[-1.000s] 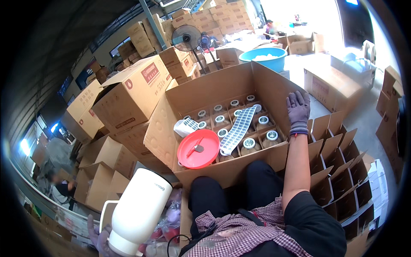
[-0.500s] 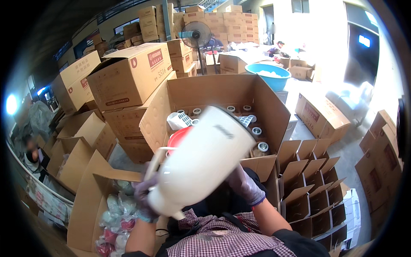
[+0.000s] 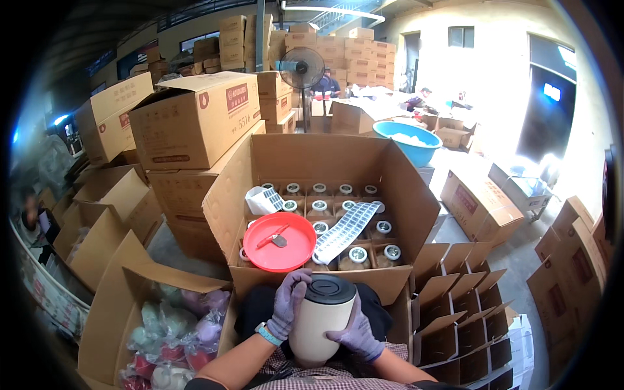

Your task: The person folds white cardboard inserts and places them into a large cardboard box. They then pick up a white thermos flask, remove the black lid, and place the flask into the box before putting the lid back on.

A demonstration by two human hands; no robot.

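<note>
A cream vacuum jug [image 3: 320, 331] stands bottom-up in my lap, its dark grey base [image 3: 330, 288] facing me. My left hand [image 3: 288, 305], in a purple-grey glove, grips its left side near the base. Pressed to the right side is my right hand [image 3: 357, 335], gloved the same way. The jug's handle is hidden. Just beyond lies a red round tray [image 3: 279, 250] with a small red-handled tool [image 3: 273, 238] on it. A sheet of dark labels [image 3: 344, 231] and a curled label roll [image 3: 264, 200] rest on glass bottles [image 3: 355, 257] with white-rimmed tops.
The open carton [image 3: 312, 153] holds the bottles in dividers. At left, another carton [image 3: 123, 279] contains bagged coloured parts [image 3: 172, 331]. Cardboard dividers [image 3: 461, 312] stand at right. Stacked boxes [image 3: 195, 123], a fan [image 3: 301, 67] and a blue basin [image 3: 409, 146] are farther off.
The jug has come down from a tilted, raised position to upright bottom-up in my lap. Both hands have shifted along its sides, and the red tray is uncovered.
</note>
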